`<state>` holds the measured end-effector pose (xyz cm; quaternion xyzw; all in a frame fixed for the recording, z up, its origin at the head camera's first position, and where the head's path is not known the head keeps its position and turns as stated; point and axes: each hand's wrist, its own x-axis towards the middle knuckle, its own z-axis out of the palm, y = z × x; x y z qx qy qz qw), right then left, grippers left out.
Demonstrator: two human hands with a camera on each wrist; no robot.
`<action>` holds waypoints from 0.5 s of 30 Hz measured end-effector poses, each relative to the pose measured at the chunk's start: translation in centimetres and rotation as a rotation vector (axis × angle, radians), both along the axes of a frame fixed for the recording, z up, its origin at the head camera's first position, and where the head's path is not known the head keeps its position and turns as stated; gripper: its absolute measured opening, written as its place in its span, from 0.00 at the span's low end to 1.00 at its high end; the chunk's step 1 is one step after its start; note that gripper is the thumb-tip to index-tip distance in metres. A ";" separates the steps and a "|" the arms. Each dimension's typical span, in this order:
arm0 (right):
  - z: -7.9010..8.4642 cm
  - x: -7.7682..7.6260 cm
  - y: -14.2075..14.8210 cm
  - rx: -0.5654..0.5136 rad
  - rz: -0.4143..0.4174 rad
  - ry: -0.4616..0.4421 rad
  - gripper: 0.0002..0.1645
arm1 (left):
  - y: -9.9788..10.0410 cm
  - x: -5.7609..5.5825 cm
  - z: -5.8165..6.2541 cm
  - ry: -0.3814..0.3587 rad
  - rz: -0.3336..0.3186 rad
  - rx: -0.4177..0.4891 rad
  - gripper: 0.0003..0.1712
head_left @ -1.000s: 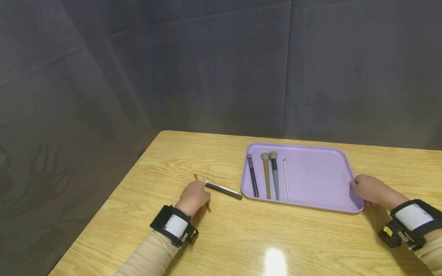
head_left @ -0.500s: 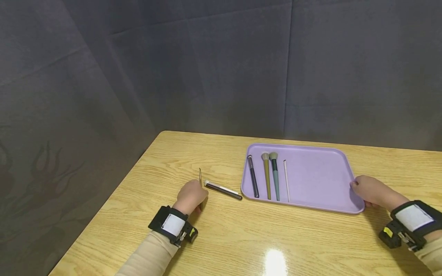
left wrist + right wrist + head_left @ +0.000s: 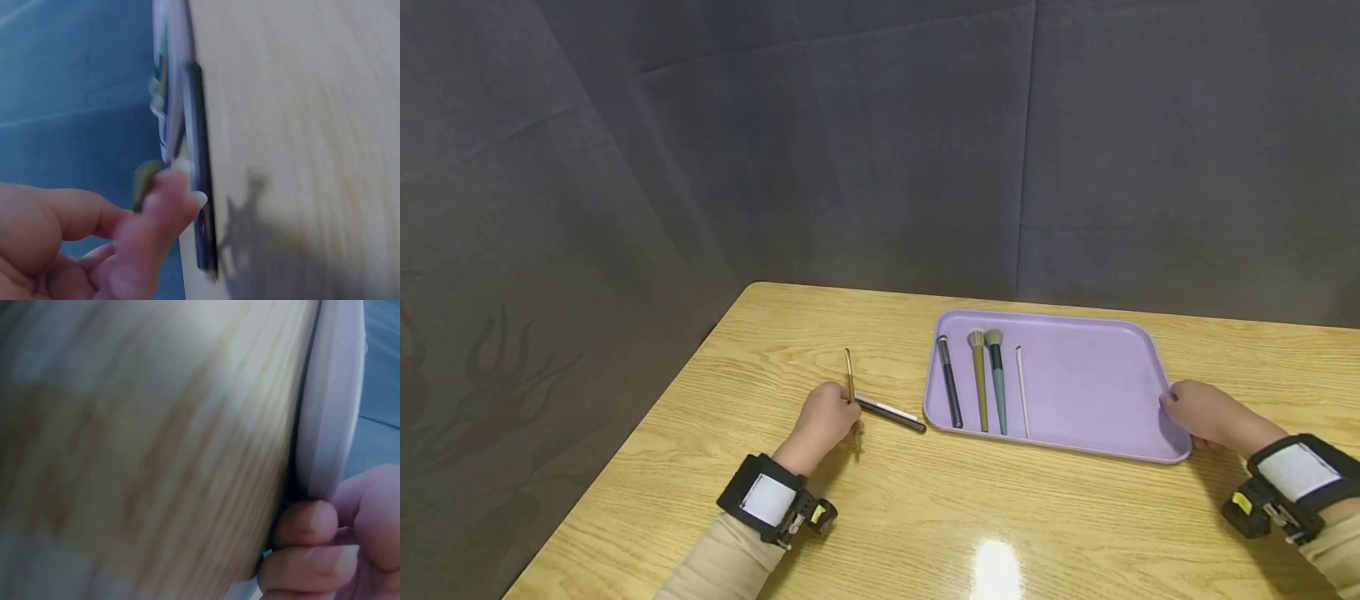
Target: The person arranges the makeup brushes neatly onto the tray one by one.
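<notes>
My left hand [image 3: 822,421] pinches a thin gold-brown makeup brush [image 3: 849,371], held nearly upright in the head view with its angled tip away from me. In the left wrist view, the blurred fingers cover most of this brush. Just right of that hand, a black-handled brush [image 3: 895,419] and a slim white brush [image 3: 889,407] lie side by side on the table. My right hand [image 3: 1206,412] grips the near right corner of the lilac tray [image 3: 1090,383]; the right wrist view shows fingertips [image 3: 315,519] at the tray's edge.
Spaced across the tray's left half are a black brush [image 3: 950,383], an olive brush [image 3: 979,379], a blue-green brush [image 3: 997,379] and a thin white brush [image 3: 1022,392]. The wooden table [image 3: 940,517] meets a dark cloth backdrop [image 3: 880,150] behind and at left.
The left hand has lifted the gold-brown brush, turned it more upright and moved it slightly right toward the loose brushes. My right hand and the tray stay put.
</notes>
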<state>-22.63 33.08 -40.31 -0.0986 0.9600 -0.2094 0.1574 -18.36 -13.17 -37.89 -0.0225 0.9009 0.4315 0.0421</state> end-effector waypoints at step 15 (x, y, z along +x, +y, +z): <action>-0.1 0.0 0.1 -0.009 -0.005 -0.012 0.19 | 2.6 0.1 0.0 0.030 -0.022 0.254 0.10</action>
